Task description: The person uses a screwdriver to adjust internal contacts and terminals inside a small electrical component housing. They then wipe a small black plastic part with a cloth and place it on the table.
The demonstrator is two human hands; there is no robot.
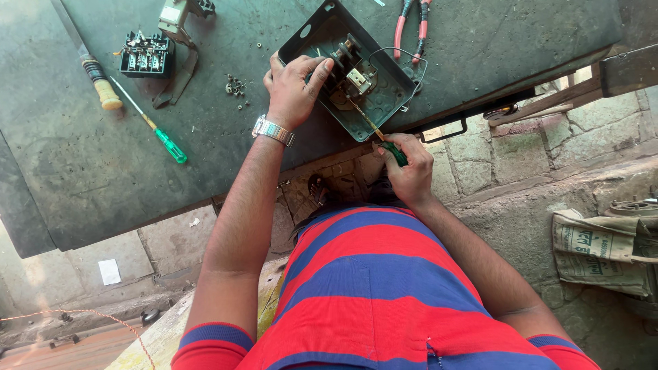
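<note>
An open grey metal switch box (384, 103) lies on the dark worktable (82, 178), with a black switch part and metal contacts inside. My left hand (295, 85), a metal watch on its wrist, grips the black part at the box's left side. My right hand (410, 164) is closed on a green-handled screwdriver (393, 153) at the table's near edge. Its shaft points up into the box, tip near the contacts.
A second green-handled screwdriver (168, 144), a wooden-handled tool (103, 85), a black terminal block (145, 55) and loose screws (235, 85) lie to the left. Red-handled pliers (411, 27) rest beyond the box. A cloth bag (603, 250) sits on stone at right.
</note>
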